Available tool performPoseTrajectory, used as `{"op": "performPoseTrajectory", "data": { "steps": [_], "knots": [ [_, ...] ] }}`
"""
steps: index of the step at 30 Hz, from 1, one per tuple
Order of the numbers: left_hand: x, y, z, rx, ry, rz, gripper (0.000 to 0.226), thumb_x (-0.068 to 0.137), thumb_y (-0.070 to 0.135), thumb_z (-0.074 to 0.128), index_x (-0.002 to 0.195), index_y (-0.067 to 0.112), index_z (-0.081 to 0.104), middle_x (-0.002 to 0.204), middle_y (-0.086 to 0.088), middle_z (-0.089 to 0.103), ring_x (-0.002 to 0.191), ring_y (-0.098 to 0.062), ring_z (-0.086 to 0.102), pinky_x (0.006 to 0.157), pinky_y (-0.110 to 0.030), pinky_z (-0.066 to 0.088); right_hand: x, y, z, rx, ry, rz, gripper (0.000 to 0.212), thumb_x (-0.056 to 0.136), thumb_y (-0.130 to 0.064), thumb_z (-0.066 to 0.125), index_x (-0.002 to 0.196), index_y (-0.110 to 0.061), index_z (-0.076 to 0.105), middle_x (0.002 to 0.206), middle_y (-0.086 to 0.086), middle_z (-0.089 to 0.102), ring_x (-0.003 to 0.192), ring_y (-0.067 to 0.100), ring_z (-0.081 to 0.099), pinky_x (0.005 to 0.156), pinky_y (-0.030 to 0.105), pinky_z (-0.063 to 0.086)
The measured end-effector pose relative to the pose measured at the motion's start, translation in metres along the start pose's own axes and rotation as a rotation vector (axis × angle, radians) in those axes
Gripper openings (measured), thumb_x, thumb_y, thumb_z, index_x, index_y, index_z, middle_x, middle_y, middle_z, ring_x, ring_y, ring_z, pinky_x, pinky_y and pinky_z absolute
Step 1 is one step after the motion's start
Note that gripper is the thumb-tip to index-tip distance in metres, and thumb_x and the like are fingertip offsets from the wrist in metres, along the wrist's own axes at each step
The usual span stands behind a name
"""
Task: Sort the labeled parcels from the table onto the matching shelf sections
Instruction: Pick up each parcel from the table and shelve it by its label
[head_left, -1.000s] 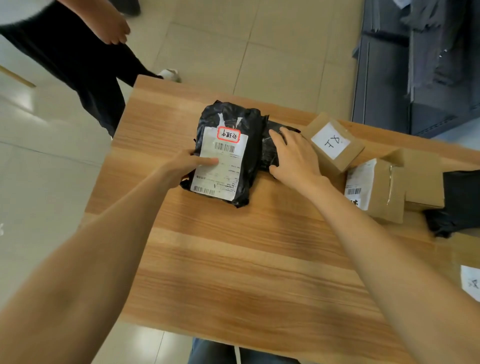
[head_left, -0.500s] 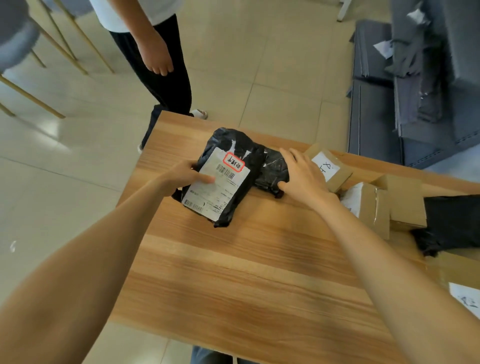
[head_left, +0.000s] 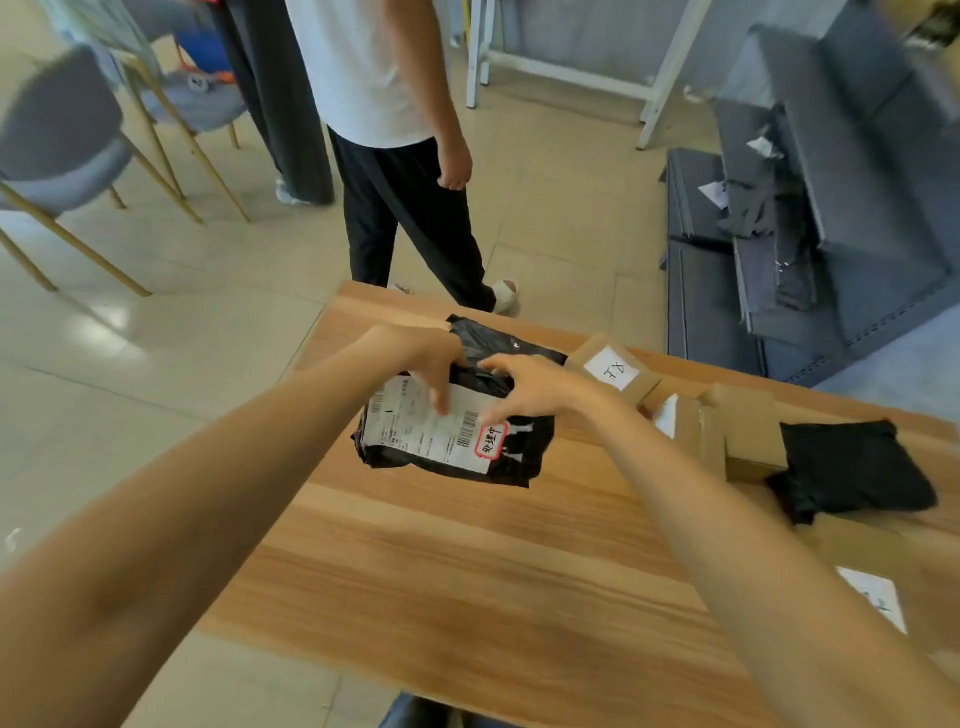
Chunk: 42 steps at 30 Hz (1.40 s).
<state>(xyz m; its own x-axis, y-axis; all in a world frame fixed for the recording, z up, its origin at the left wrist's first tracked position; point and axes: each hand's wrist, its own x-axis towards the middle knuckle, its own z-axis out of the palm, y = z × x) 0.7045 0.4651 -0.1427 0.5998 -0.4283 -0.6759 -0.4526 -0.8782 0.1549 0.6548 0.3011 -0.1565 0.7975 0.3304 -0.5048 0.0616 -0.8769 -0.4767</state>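
Gripping the black labeled parcel (head_left: 457, 415) from its far left edge, the left hand (head_left: 421, 353) is curled over it, fingers pressed on the white label, while the right hand (head_left: 524, 389) pinches its right side. The parcel is held just above the table (head_left: 467, 571), between both hands. The red-framed tag (head_left: 491, 440) below the right thumb should be kept uncovered and read before any shelf is chosen, and both grips kept until then.

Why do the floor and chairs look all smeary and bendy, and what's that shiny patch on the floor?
Head view: the wide-angle lens bends straight lines, so the table edge and chairs curve near the borders; edges look smeared, probably from head motion. The shiny patch is light glaring off the glossy floor tiles. The black parcel in both hands stays fairly sharp, though its small label print is unreadable.
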Motion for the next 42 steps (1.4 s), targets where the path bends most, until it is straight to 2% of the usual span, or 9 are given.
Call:
{"op": "performPoseTrajectory", "data": {
  "steps": [5, 10, 15, 18, 22, 26, 32, 38, 42],
  "knots": [
    [-0.009, 0.013, 0.000, 0.101, 0.043, 0.028, 0.050, 0.073, 0.032, 0.080, 0.119, 0.022, 0.061, 0.110, 0.002, 0.064, 0.098, -0.021, 0.058, 0.087, -0.034, 0.049, -0.012, 0.002, 0.023, 0.185, 0.011, 0.035, 0.044, 0.081, -0.030, 0.076, 0.119, -0.013, 0.062, 0.120, 0.005, 0.067, 0.109, 0.020, 0.063, 0.095, 0.040, 0.050],
    [-0.026, 0.008, -0.006, 0.270, 0.626, 0.149, 0.083, 0.076, 0.045, 0.075, 0.146, 0.024, 0.035, 0.149, -0.002, 0.037, 0.138, -0.024, 0.029, 0.114, -0.042, 0.019, -0.015, 0.015, 0.026, 0.302, 0.209, 0.116, 0.029, 0.082, -0.030, 0.072, 0.107, -0.017, 0.063, 0.102, 0.001, 0.070, 0.091, 0.017, 0.067, 0.085, 0.040, 0.056],
    [-0.034, -0.002, -0.006, -0.362, 0.962, 0.024, 0.092, 0.080, 0.045, 0.072, 0.151, 0.019, 0.021, 0.156, -0.005, 0.023, 0.144, -0.026, 0.018, 0.116, -0.043, 0.019, -0.033, 0.022, 0.021, 0.971, 0.378, 0.203, 0.027, 0.090, -0.020, 0.068, 0.116, -0.015, 0.063, 0.102, -0.003, 0.071, 0.081, 0.004, 0.065, 0.058, 0.017, 0.051],
    [-0.029, -0.002, 0.006, -0.881, 0.881, -0.131, 0.091, 0.078, 0.057, 0.066, 0.150, 0.022, 0.022, 0.153, -0.003, 0.034, 0.139, -0.025, 0.033, 0.110, -0.048, 0.035, -0.039, 0.022, 0.018, 1.284, 0.436, 0.222, 0.027, 0.090, -0.018, 0.068, 0.116, -0.013, 0.064, 0.101, -0.001, 0.073, 0.087, 0.010, 0.067, 0.059, 0.020, 0.052],
    [-0.026, 0.020, 0.020, -1.354, 0.570, -0.125, 0.079, 0.088, 0.059, 0.054, 0.146, 0.013, 0.028, 0.143, -0.007, 0.045, 0.131, -0.027, 0.044, 0.100, -0.039, 0.040, -0.043, 0.013, 0.016, 1.471, 0.368, 0.146, 0.027, 0.091, -0.015, 0.066, 0.118, -0.014, 0.065, 0.090, -0.005, 0.075, 0.089, 0.012, 0.070, 0.071, 0.027, 0.055],
    [-0.027, 0.037, 0.021, -1.647, 0.485, -0.002, 0.036, 0.088, 0.057, 0.054, 0.099, 0.023, 0.056, 0.094, 0.002, 0.070, 0.095, -0.019, 0.068, 0.072, -0.024, 0.052, -0.046, 0.006, 0.019, 1.468, 0.309, 0.102, 0.023, 0.093, -0.017, 0.064, 0.115, -0.019, 0.064, 0.099, -0.002, 0.075, 0.091, 0.012, 0.070, 0.071, 0.027, 0.056],
    [-0.021, 0.045, 0.012, -1.639, 0.537, 0.032, 0.039, 0.086, 0.048, 0.065, 0.110, 0.018, 0.061, 0.095, -0.001, 0.074, 0.076, -0.013, 0.072, 0.057, -0.020, 0.054, -0.048, 0.010, 0.017, 1.403, 0.337, 0.129, 0.025, 0.091, -0.021, 0.067, 0.116, -0.020, 0.065, 0.107, 0.001, 0.073, 0.101, 0.019, 0.068, 0.086, 0.037, 0.055],
    [-0.015, 0.045, 0.008, -1.691, 0.587, 0.067, 0.027, 0.090, 0.030, 0.066, 0.110, 0.012, 0.062, 0.095, -0.004, 0.073, 0.074, -0.015, 0.073, 0.057, -0.023, 0.056, -0.050, 0.018, 0.008, 1.374, 0.327, 0.078, 0.028, 0.090, -0.021, 0.068, 0.116, -0.018, 0.061, 0.108, 0.001, 0.072, 0.099, 0.015, 0.069, 0.077, 0.028, 0.056],
    [-0.013, 0.043, -0.002, -1.689, 0.636, 0.059, 0.030, 0.090, 0.030, 0.066, 0.112, 0.010, 0.063, 0.097, -0.005, 0.074, 0.081, -0.018, 0.073, 0.062, -0.025, 0.058, -0.053, 0.034, -0.010, 1.195, 0.344, 0.060, 0.042, 0.088, -0.037, 0.068, 0.124, -0.018, 0.059, 0.119, 0.001, 0.069, 0.113, 0.022, 0.063, 0.098, 0.042, 0.051]
  ]
}}
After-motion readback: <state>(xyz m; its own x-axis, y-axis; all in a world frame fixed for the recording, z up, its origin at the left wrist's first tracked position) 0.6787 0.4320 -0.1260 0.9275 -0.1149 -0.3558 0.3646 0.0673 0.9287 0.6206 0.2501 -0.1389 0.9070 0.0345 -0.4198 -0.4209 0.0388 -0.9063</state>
